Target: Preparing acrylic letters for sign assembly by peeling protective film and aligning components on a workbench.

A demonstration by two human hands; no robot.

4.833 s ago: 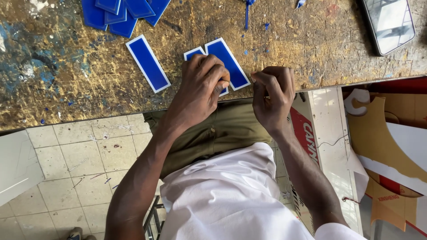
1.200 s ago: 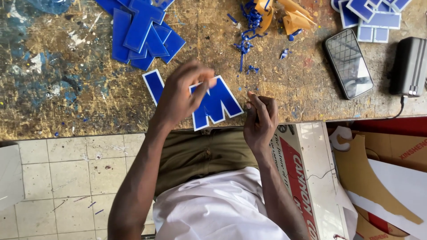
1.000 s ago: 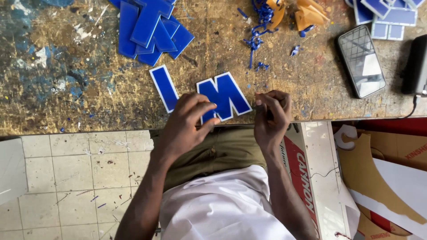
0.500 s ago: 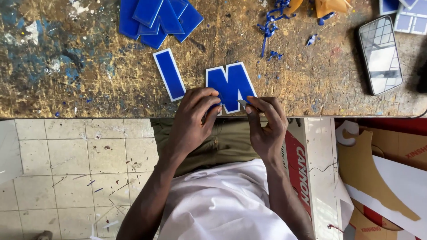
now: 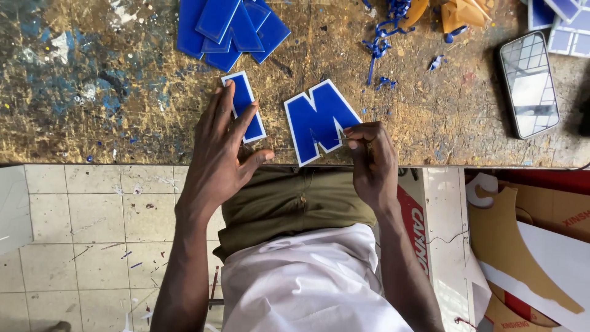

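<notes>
Left hand lies spread over a blue bar-shaped letter; right hand pinches a blue M-shaped letter; blue pieces piled beyond; phone rightward.

Left hand hides perhaps half the blue bar.

You get bright, even daylight and a sharp picture, with no motion blur. Glare sits on the phone screen, which mirrors a gridded ceiling, and soft shadows lie just under the hands.
</notes>
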